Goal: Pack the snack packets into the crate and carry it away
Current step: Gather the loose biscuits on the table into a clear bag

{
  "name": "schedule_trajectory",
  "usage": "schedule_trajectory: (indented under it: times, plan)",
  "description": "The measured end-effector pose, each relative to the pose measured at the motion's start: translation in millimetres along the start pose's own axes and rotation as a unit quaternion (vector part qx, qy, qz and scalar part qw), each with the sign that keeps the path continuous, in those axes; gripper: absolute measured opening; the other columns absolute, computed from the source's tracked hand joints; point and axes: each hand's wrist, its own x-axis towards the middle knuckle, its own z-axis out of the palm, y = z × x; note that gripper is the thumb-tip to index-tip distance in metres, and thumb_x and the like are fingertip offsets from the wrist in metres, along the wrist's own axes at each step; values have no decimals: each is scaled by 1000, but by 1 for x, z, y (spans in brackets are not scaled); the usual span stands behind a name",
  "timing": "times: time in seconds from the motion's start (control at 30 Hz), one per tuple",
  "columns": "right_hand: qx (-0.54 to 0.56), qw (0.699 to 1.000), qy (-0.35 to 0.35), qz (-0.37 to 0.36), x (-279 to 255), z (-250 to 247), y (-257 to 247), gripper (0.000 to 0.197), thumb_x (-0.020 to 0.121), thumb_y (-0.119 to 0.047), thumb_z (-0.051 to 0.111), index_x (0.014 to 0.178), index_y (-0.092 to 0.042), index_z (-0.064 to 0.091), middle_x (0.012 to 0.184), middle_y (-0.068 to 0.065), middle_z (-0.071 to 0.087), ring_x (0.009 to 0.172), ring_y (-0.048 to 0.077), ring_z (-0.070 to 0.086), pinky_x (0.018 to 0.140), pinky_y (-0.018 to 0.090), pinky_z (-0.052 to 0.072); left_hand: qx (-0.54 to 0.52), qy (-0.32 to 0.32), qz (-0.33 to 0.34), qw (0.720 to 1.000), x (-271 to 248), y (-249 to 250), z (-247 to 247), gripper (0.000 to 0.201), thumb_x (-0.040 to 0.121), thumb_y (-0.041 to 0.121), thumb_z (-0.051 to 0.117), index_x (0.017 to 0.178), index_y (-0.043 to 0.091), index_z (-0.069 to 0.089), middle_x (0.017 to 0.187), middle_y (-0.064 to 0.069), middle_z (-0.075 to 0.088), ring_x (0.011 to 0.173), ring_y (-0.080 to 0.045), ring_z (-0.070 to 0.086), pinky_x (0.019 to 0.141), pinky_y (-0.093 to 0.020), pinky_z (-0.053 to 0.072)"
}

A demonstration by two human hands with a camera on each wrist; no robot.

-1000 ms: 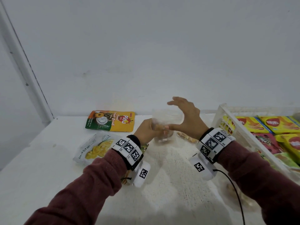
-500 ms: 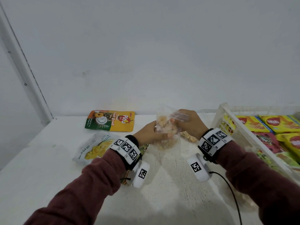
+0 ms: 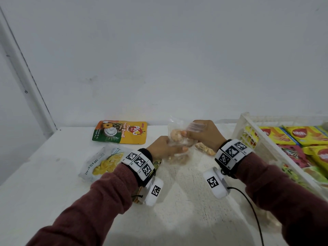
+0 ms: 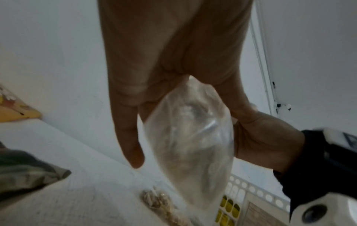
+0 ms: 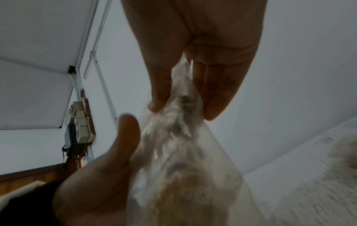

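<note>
Both hands hold one clear plastic snack packet (image 3: 179, 135) of pale brown pieces just above the white table (image 3: 177, 210). My left hand (image 3: 165, 148) grips its lower part (image 4: 189, 137); my right hand (image 3: 200, 134) pinches its upper part (image 5: 181, 110) between thumb and fingers. The white slatted crate (image 3: 255, 139) stands at the right, holding several yellow, red and green packets. On the table lie an orange-yellow pouch (image 3: 120, 132) at the back and a clear packet of yellow chips (image 3: 103, 162) left of my left wrist.
Another clear packet of brown snacks (image 3: 204, 149) lies on the table under my right hand. A white wall (image 3: 159, 59) rises right behind the table. A black cable (image 3: 252, 210) trails from my right wrist camera.
The right hand, open above the packet a second ago, has closed on its top. The packet now sits a little higher between both hands.
</note>
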Motion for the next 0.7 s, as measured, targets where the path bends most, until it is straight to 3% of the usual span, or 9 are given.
schedule_trajectory:
  times: [0.13, 0.2, 0.23, 0.33, 0.4, 0.43, 0.53, 0.63, 0.7]
  plan:
    - [-9, 1000, 5, -7, -2, 2, 2, 42, 80, -24, 67, 52, 1, 50, 52, 0, 47, 54, 14, 40, 59, 21, 34, -48, 20, 6, 999, 0, 2, 1, 70, 64, 55, 71, 93, -7, 62, 79, -16, 50, 66, -25, 43, 57, -29, 34]
    - [-11, 1000, -4, -7, 1, 2, 3, 42, 82, -25, 66, 67, 13, 58, 62, 9, 51, 62, 16, 45, 63, 24, 37, -43, 29, 8, 999, 0, 2, 2, 53, 77, 48, 66, 89, -4, 62, 66, -13, 44, 51, -18, 41, 50, -21, 33]
    - [-2, 1000, -1, -5, 1, 2, 4, 45, 81, -26, 68, 74, 17, 57, 67, 12, 50, 65, 17, 46, 62, 25, 39, -50, 33, 8, 998, 0, 1, 2, 51, 79, 46, 66, 89, -4, 63, 67, -14, 45, 50, -17, 42, 50, -21, 35]
    - [21, 1000, 11, 4, 4, 1, 6, 60, 75, -42, 70, 81, 16, 55, 72, 12, 50, 68, 17, 51, 64, 30, 44, -69, 38, 5, 997, 0, 1, 1, 73, 65, 54, 71, 98, -10, 62, 89, -22, 60, 77, -26, 54, 75, -40, 47]
    - [30, 999, 29, 10, 5, 1, 6, 41, 79, -33, 70, 71, 6, 61, 65, 7, 56, 64, 16, 55, 65, 27, 45, -63, 36, 3, 997, -2, 3, 0, 56, 73, 44, 70, 100, -5, 65, 103, -24, 67, 89, -31, 63, 91, -47, 48]
    - [33, 999, 38, 12, 5, 0, 5, 31, 81, -27, 68, 66, -1, 62, 60, 0, 58, 59, 11, 55, 61, 21, 45, -68, 40, 4, 997, -2, 3, -1, 47, 78, 38, 69, 99, -4, 67, 104, -22, 68, 92, -33, 64, 91, -45, 48]
    - [7, 999, 43, -3, 8, -1, 5, 24, 81, -19, 69, 58, -14, 64, 51, -10, 59, 51, 0, 54, 55, 9, 41, -86, 41, 18, 995, -5, 1, -3, 42, 85, 30, 64, 98, -11, 63, 99, -27, 66, 86, -31, 61, 81, -37, 48]
    - [-22, 999, 40, 10, 11, -2, 2, 8, 75, -19, 75, 80, -18, 70, 85, -6, 69, 82, -1, 63, 80, 15, 48, -71, 29, 23, 997, -7, 0, -4, 45, 79, 40, 67, 88, -3, 63, 82, -26, 59, 71, -28, 55, 66, -35, 45]
    - [-75, 997, 9, 5, 14, -2, -2, 26, 75, -21, 75, 99, -15, 69, 99, -1, 68, 95, 7, 62, 87, 17, 46, -37, 31, 26, 999, -8, -3, -5, 40, 80, 41, 67, 77, 2, 58, 66, -17, 50, 53, -20, 46, 51, -26, 37]
